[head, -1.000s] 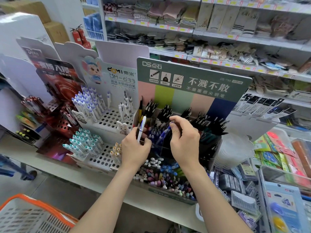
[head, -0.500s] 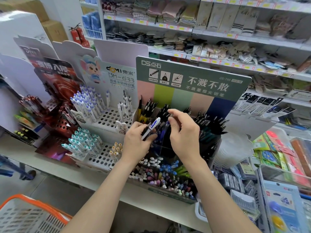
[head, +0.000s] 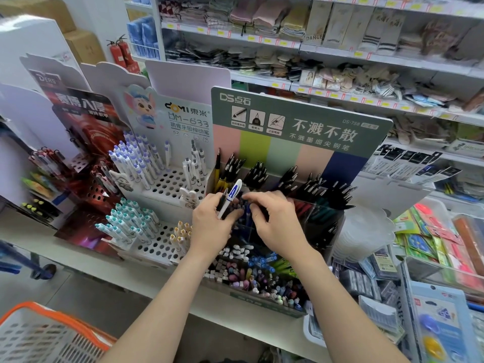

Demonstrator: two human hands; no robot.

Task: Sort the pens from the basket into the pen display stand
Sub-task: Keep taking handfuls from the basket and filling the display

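Left hand (head: pixel 212 227): fingers closed around a white pen with a blue cap (head: pixel 231 197), and apparently a slim dark pen (head: pixel 224 195) beside it; both lean up and right.
Right hand (head: pixel 277 226): fingers curled down into a clear compartment among blue pens (head: pixel 247 214); cannot tell whether it pinches one.
Pen display stand (head: pixel 288 121): green-headed card stand with pastel stripes, on the white shelf; black clip pens (head: pixel 258 171) upright in its rear row.
Basket (head: pixel 39 310): white plastic, orange rim, lower left, well apart from the stand.
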